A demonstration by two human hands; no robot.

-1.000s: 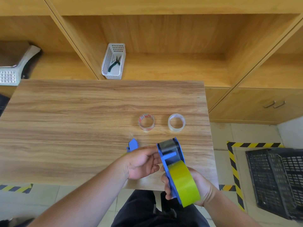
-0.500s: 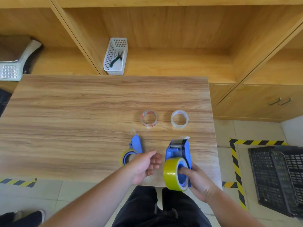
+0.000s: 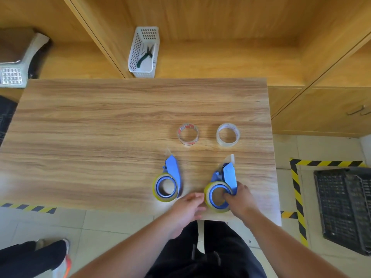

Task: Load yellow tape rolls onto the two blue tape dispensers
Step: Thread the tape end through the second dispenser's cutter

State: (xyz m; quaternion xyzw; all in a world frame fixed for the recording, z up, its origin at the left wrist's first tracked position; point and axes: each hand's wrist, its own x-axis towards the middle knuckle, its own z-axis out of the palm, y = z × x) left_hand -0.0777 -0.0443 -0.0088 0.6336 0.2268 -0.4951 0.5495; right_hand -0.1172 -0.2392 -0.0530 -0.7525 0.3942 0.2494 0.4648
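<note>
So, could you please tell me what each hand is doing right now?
Left hand: open, holding nothing.
Right hand: closed on the right dispenser.

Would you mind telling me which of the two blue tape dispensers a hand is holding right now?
The right-hand dispenser, near the table's right edge: the right hand grips its yellow roll end. The left dispenser lies alone, untouched.

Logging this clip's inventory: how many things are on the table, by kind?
Blue dispensers: 2, left and right.
Yellow rolls: 2, one on each, left and right.
Clear rolls: 2, left and right.
Total: 6.
</note>
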